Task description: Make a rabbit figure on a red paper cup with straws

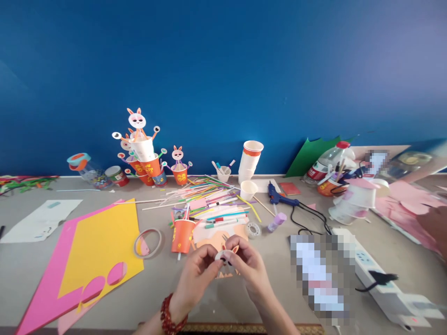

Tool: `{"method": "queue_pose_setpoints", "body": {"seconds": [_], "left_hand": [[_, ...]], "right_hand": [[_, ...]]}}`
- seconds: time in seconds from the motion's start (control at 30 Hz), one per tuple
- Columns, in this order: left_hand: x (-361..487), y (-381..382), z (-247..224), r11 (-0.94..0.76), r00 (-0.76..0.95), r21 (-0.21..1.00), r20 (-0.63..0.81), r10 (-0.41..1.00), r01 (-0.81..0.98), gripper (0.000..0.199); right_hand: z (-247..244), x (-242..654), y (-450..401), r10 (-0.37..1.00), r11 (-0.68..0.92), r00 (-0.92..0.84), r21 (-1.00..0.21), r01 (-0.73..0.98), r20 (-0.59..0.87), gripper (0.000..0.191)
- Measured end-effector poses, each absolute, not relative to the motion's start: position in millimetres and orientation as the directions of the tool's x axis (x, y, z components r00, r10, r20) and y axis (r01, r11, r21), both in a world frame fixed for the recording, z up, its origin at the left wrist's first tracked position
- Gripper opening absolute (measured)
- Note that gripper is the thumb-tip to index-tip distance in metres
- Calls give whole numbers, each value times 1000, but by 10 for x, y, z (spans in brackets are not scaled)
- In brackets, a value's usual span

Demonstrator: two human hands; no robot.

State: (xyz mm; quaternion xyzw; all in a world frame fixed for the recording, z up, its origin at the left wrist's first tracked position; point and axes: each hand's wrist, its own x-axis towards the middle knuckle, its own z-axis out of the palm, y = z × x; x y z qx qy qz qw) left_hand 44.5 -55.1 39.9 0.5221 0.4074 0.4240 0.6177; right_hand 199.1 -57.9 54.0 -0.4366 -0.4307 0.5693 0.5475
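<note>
A small white paper rabbit face [225, 255] with orange ears is pinched between my two hands near the front of the table. My left hand [203, 266] grips its left edge between thumb and fingers, a red bead bracelet on the wrist. My right hand [246, 261] holds its right side near the ears. Beneath them lies a peach-coloured paper sheet [208, 234] with cut-outs. An orange paper cup [183, 236] lies just beyond my left hand, a white stick poking out from it.
Pink and yellow sheets [101, 242] and a tape roll [148, 243] lie left. Pens and sticks [223, 218] spread behind my hands. A blue glue gun [282, 198], its cable and a power strip [375, 279] are right. Another person's hand [435, 225] is at the right edge.
</note>
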Motion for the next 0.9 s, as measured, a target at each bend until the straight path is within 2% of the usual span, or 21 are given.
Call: {"method": "queue_pose_setpoints", "body": {"seconds": [0.17, 0.43, 0.73, 0.9], "left_hand": [[466, -555, 440, 83, 286, 992, -52, 957, -100, 39], [452, -551, 450, 87, 274, 992, -59, 960, -90, 40], [482, -568, 413, 102, 252, 983, -61, 966, -151, 38], [496, -574, 430, 115, 255, 982, -74, 964, -151, 39]], "right_hand": [[538, 1946, -585, 997, -67, 14, -951, -303, -75, 29], [505, 1910, -585, 997, -53, 44, -950, -307, -70, 26], [409, 1829, -596, 990, -83, 64, -877, -474, -128, 23], [419, 1838, -599, 989, -91, 57, -866, -491, -137, 22]]}}
